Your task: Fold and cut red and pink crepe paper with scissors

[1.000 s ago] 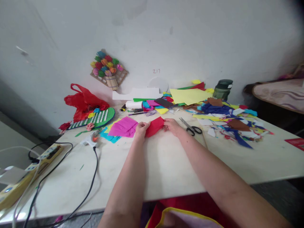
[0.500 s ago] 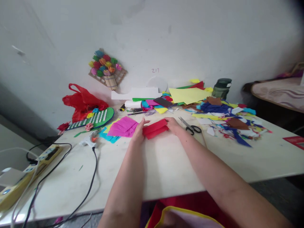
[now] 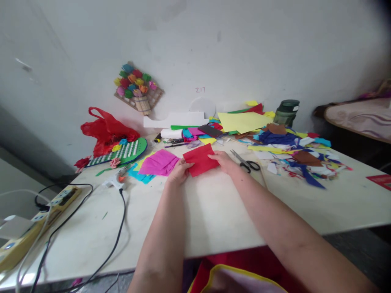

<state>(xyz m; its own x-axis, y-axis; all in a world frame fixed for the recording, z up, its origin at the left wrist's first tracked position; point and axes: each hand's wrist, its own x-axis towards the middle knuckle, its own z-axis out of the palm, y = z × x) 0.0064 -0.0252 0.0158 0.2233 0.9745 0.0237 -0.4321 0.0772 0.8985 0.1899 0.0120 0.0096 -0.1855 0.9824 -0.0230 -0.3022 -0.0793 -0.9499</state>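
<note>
A red piece of crepe paper [image 3: 200,160] is stretched between my hands, a little above the white table [image 3: 214,211]. My left hand [image 3: 179,171] pinches its left edge, thumb on top. On the opposite edge, my right hand [image 3: 222,160] is closed, also with its thumb over the paper. Close to my left hand lie magenta paper sheets [image 3: 159,162], with blue paper [image 3: 141,176] and yellow paper partly under them. Black-handled scissors [image 3: 245,162] rest just right of my right hand.
A white glue gun [image 3: 115,180] with a black cord sits at left, near a yellow power strip [image 3: 39,228]. Paper scraps [image 3: 299,152] heap at right beside a dark green bottle [image 3: 286,112]. A red plastic bag [image 3: 106,132] stands at back left.
The red paper, folded up before, now shows as a broader, flatter sheet facing me. My left fingers have curled in, with the thumb down on its edge.
</note>
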